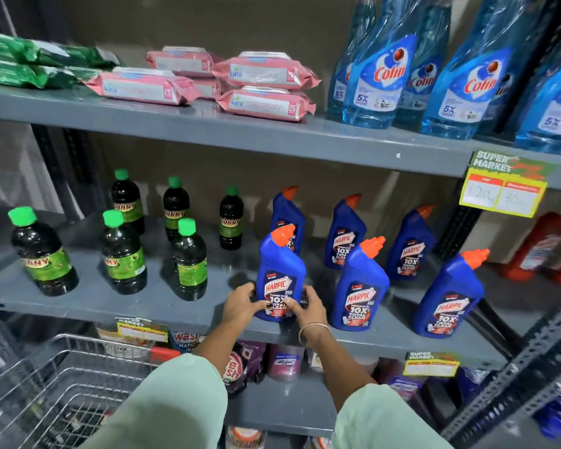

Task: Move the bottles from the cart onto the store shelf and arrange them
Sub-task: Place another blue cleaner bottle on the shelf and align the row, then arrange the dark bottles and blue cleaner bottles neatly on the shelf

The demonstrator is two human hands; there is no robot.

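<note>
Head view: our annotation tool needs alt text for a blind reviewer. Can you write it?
Both hands, left hand and right hand, grip a blue Harpic bottle standing on the grey middle shelf, with five more Harpic bottles right, green-capped bottles left.

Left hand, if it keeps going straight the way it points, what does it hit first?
The left hand already touches the front blue bottle. Pushed on toward the back of the shelf, that bottle probably meets the blue bottle behind it; depth is unclear.

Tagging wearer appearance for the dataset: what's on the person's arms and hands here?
Both arms wear loose pale mint-green sleeves that end short of the wrists, leaving the forearms bare. The right hand has a thin gold-coloured bangle at the wrist. The left hand shows no jewellery. No gloves and no watch are visible.
</note>
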